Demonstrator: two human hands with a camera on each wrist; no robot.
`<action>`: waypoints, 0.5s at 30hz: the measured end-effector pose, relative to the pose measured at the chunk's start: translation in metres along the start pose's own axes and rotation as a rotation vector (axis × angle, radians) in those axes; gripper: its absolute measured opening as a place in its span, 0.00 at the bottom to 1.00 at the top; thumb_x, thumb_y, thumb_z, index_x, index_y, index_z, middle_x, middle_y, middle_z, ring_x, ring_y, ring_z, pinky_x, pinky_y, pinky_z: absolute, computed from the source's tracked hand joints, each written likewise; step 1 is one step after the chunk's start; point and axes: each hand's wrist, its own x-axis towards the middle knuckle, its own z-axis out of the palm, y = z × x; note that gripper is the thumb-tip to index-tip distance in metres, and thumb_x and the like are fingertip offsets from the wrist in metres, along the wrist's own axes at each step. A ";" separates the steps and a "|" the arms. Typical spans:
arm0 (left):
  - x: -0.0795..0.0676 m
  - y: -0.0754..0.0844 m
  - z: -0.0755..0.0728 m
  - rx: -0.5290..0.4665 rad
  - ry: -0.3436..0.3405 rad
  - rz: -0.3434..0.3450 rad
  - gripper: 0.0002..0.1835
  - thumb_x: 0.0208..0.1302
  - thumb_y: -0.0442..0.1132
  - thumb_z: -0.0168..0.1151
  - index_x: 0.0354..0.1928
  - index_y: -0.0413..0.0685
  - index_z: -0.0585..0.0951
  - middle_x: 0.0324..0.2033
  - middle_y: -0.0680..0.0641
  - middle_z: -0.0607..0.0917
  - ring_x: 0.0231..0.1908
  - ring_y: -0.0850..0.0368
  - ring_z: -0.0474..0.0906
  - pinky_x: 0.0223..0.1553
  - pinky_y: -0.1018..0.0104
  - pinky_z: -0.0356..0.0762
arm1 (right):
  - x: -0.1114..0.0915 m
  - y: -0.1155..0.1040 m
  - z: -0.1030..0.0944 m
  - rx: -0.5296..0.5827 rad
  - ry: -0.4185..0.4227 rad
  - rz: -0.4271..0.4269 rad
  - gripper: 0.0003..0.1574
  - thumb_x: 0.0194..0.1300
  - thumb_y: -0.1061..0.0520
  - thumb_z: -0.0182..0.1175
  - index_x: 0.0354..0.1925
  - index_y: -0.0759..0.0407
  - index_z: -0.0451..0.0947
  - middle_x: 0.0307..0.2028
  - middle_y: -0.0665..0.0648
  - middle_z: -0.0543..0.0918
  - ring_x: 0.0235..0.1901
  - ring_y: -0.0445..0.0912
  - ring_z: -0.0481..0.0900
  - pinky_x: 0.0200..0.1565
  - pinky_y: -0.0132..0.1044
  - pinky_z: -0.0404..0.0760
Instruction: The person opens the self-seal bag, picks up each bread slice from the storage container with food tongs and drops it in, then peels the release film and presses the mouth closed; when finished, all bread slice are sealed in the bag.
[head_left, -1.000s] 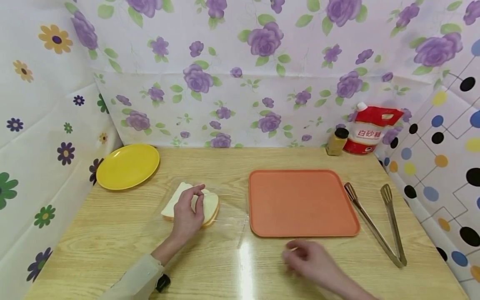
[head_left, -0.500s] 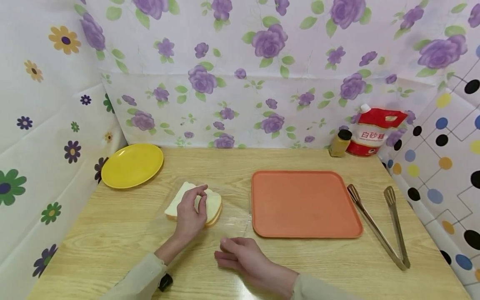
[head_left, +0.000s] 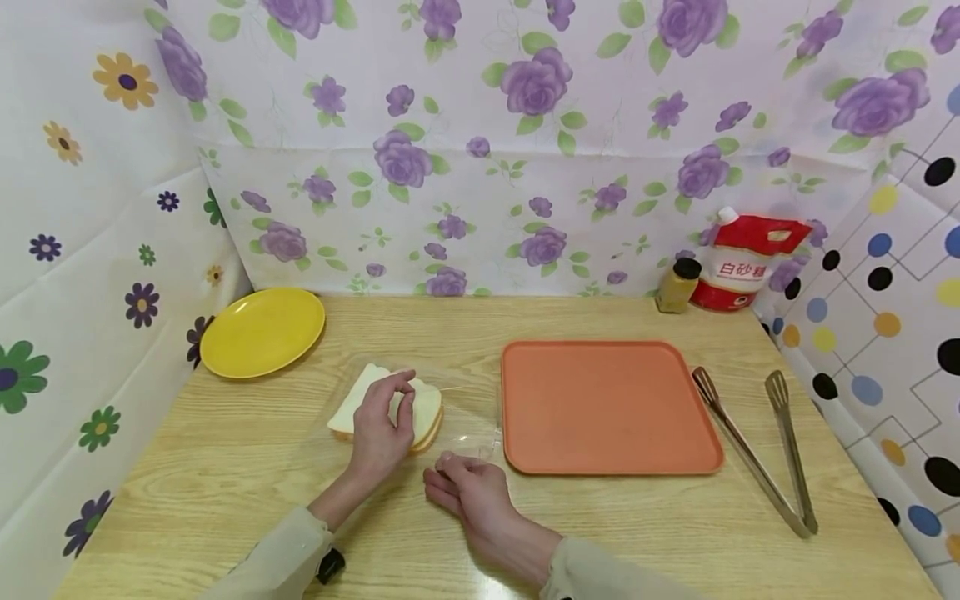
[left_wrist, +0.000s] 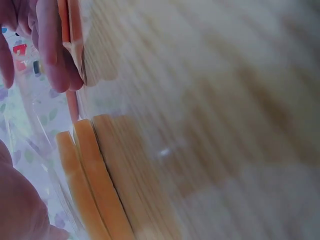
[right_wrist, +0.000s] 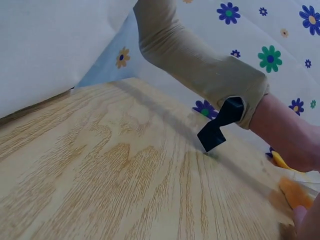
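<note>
Two stacked slices of white bread lie at the middle left of the table, with brown crusts along their edges. Around them spreads a clear plastic film, reaching toward the tray. My left hand is over the bread, thumb and forefinger pinching the film, which shows as faint creases near the fingertips. At the film's near edge is my right hand, its fingers loosely bent and the thumb apart from them. In the left wrist view the bread crusts lie below the right hand's fingers.
An orange tray lies just right of the film, with metal tongs beyond it. At the back right stand a spice jar and a red sugar pouch. A yellow plate is at the back left.
My right hand has moved left from in front of the tray to the near edge of the film. My left hand stays over the bread.
</note>
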 end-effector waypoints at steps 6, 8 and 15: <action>-0.001 0.000 0.001 0.003 -0.023 0.016 0.09 0.59 0.19 0.63 0.35 0.39 0.78 0.47 0.39 0.86 0.49 0.39 0.80 0.47 0.45 0.76 | 0.008 0.007 -0.001 0.056 0.048 -0.045 0.11 0.74 0.64 0.55 0.46 0.76 0.75 0.41 0.65 0.85 0.43 0.50 0.85 0.48 0.43 0.83; -0.001 0.000 0.001 0.004 -0.042 0.008 0.09 0.59 0.20 0.63 0.35 0.39 0.78 0.47 0.38 0.85 0.49 0.39 0.79 0.48 0.45 0.76 | 0.010 0.009 -0.001 0.071 0.058 -0.059 0.12 0.73 0.65 0.55 0.47 0.76 0.75 0.39 0.62 0.86 0.40 0.48 0.86 0.48 0.42 0.83; 0.004 -0.002 -0.002 0.003 -0.063 -0.006 0.08 0.59 0.22 0.64 0.37 0.39 0.79 0.47 0.37 0.85 0.48 0.39 0.79 0.48 0.46 0.76 | 0.015 0.013 -0.002 0.146 0.086 -0.097 0.18 0.70 0.69 0.57 0.55 0.81 0.72 0.37 0.61 0.85 0.37 0.46 0.85 0.44 0.40 0.84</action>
